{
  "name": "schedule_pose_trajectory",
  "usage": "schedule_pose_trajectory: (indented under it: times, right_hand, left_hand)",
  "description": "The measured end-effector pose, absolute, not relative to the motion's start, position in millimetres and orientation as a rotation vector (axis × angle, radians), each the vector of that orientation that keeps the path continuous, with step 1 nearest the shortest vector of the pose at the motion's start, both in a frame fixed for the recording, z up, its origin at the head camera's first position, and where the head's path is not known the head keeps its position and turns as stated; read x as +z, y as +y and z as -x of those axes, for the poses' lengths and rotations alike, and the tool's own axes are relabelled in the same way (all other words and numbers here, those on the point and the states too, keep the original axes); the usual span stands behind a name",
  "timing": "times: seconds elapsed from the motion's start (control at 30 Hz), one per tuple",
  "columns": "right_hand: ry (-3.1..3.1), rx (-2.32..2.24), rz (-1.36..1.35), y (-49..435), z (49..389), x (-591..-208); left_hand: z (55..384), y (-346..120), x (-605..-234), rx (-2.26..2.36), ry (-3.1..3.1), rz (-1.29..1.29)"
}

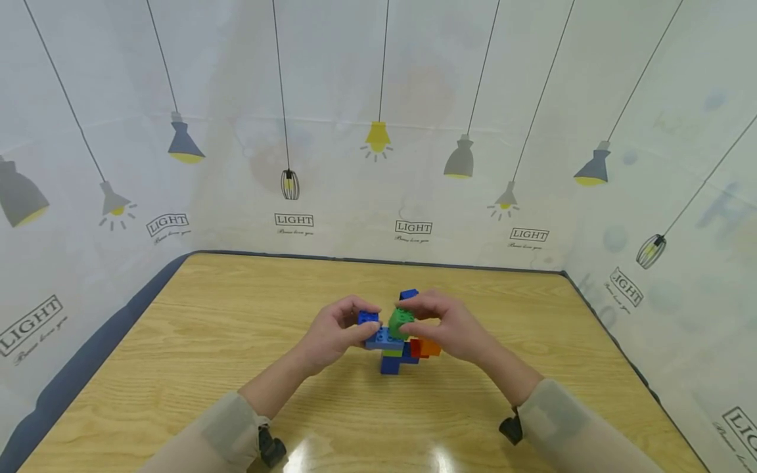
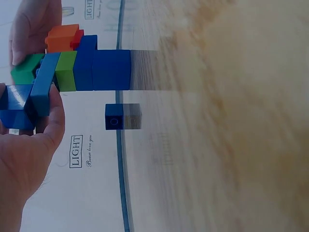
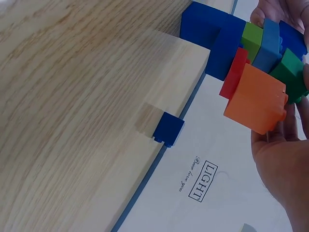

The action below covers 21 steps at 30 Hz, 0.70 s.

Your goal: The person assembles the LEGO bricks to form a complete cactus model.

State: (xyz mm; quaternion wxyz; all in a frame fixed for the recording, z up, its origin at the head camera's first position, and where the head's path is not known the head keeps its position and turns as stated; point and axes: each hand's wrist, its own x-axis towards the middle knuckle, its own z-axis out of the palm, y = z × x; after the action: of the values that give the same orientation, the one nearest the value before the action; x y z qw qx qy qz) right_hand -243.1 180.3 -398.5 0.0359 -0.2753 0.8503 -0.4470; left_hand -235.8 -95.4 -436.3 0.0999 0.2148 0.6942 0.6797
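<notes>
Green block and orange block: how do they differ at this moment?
The green block is pinched by the right hand, while the orange block is below that pinch, joined to the red block. The green block is higher above the table than the orange block. They differ in colour too: one green, one orange. Both show studs.

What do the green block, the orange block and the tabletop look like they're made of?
The green block is probably smooth plastic, judging by its moulded studs and even colour. The orange block is likely plastic too, with smooth flat faces and studs. The tabletop could be wood or laminate: it shows grain, and bright reflections suggest gloss.
</notes>
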Motion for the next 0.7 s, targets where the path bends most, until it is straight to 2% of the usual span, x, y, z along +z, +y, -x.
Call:
schedule_pose_trajectory:
  times: [0.7]
  right_hand:
    - [2.631,-1.418,0.833,167.3,238.0,-399.4]
  left_hand:
    - [233.6,-94.5,-434.0,2.010,2.068,-0.646]
